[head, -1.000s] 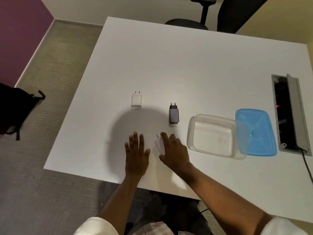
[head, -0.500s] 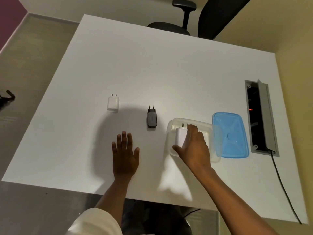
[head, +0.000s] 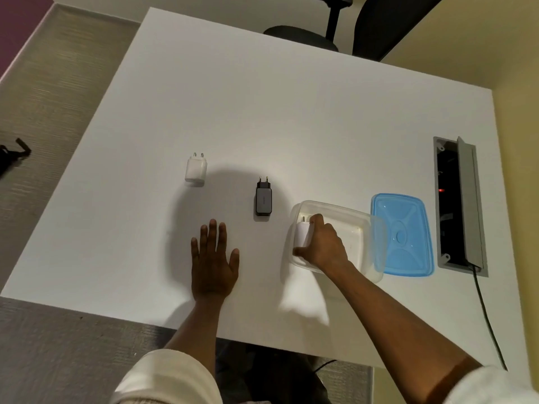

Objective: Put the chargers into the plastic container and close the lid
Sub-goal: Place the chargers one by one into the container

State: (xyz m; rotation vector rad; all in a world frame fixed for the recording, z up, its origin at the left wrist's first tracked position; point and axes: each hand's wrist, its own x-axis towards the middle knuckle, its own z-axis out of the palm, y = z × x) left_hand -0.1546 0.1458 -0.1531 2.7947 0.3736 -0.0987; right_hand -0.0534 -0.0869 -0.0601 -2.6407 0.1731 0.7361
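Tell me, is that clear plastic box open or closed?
Open. The plastic container has no lid on; its blue lid lies flat on the table beside it.

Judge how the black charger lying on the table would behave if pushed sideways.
The black rectangular plug-in charger lies flat on its broad face, so it would probably slide, not roll. The smooth white table likely offers little grip. Its boxy body looks rigid; its two prongs might catch.

left hand point(head: 214, 259) — flat, fingers spread | right hand point(head: 322, 246) — curled, seemingly gripping, arm extended
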